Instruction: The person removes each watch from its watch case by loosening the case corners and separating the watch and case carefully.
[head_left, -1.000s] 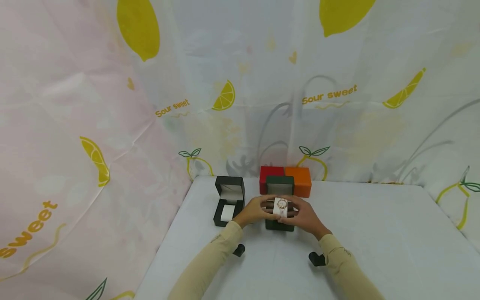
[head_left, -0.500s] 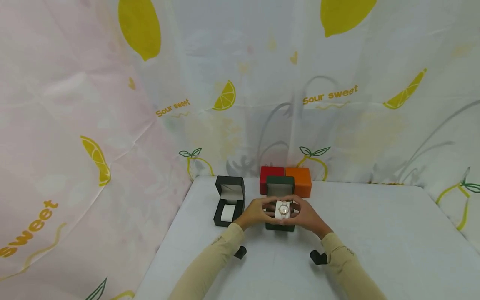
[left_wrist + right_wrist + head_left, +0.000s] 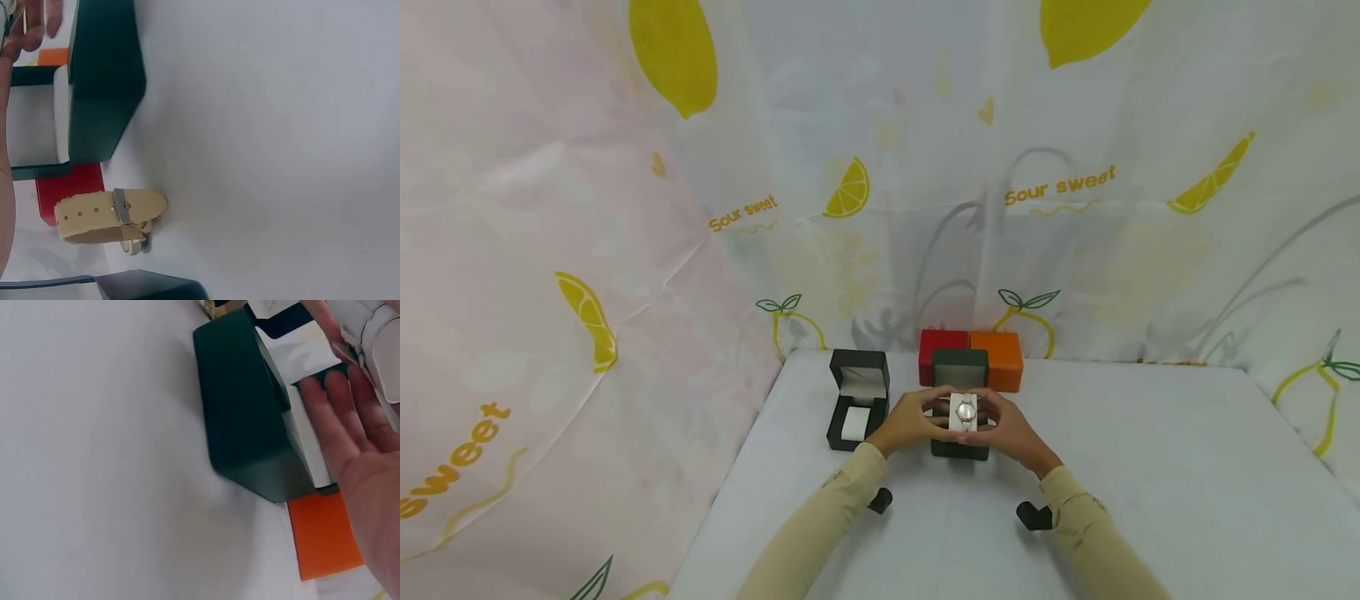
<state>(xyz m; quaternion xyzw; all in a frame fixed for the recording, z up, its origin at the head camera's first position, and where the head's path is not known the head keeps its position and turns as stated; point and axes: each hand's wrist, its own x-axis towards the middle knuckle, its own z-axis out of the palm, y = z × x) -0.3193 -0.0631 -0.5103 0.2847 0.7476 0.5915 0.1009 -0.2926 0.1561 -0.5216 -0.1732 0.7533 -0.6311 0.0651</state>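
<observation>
Both hands hold a wristwatch (image 3: 966,412) with a pale dial and white strap, wrapped on a white cushion (image 3: 955,427). My left hand (image 3: 913,421) grips the left side, thumb in front and fingers behind. From the right, my right hand (image 3: 1013,432) holds it the same way. Directly behind and below, an open green watch box (image 3: 960,452) stands with its lid raised; the hands overlap its inside in the head view. In the right wrist view, the cushion (image 3: 356,322) is near the box's green wall (image 3: 244,406), the right fingers (image 3: 325,419) spread behind it.
An open black watch box (image 3: 859,362) with a white cushion (image 3: 855,423) stands left. Red (image 3: 942,343) and orange (image 3: 1007,362) boxes sit behind the green one. The left wrist view shows a beige buckled strap (image 3: 90,215) between the green and dark boxes.
The watch on its cushion has been turned and tilted slightly between the hands, dipping a little and then rising. Both hands keep hold of it; the boxes stay in place.
</observation>
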